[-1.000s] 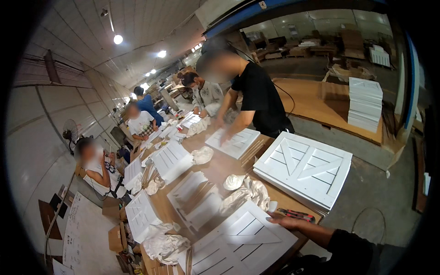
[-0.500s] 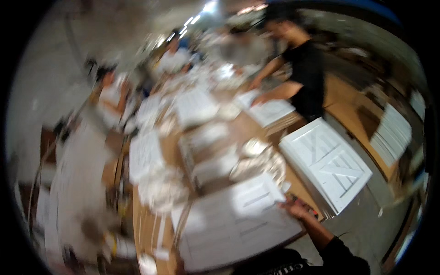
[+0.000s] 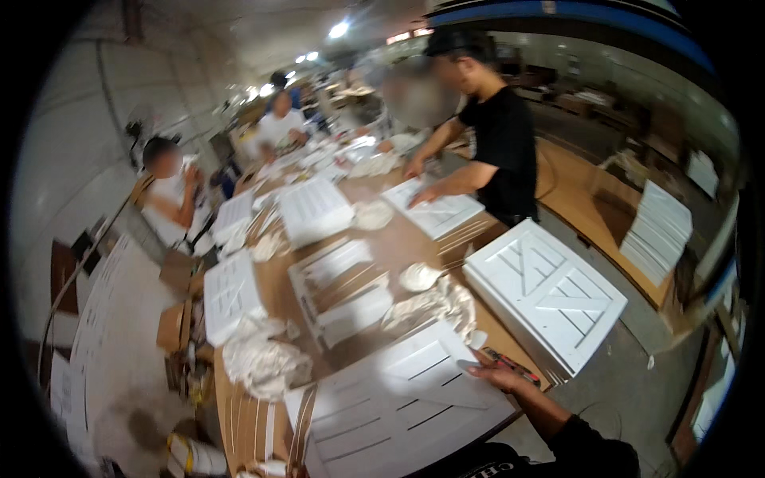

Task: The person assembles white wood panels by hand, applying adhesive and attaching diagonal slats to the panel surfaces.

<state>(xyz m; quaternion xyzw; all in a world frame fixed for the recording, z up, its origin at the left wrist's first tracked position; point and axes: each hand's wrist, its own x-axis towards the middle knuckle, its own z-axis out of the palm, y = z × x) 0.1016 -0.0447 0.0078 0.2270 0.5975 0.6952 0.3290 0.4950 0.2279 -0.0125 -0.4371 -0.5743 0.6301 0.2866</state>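
Note:
A white grooved panel (image 3: 414, 398) with dark slots and a diagonal bar pattern lies at the table's near edge, in front of me. My right hand (image 3: 496, 373) is closed on its right edge, fingers on the upper face. Just beyond that hand a red-and-black cutter-like tool (image 3: 514, 365) lies on the table edge. My left hand does not show. Crumpled whitish cloth (image 3: 434, 307) lies beyond the panel, and another cloth heap (image 3: 263, 358) sits by its far left corner.
A stack of white panels (image 3: 546, 295) stands at the right. Across the table, a person in black (image 3: 506, 151) has both hands on another white panel (image 3: 434, 209). Two people in white sit along the left. Thin brown strips (image 3: 255, 422) lie near left on the table (image 3: 398, 231).
The view has steadied and shifted slightly, so things sit a little further left. My right hand stays on the panel's right edge. The person in black still has hands on their panel.

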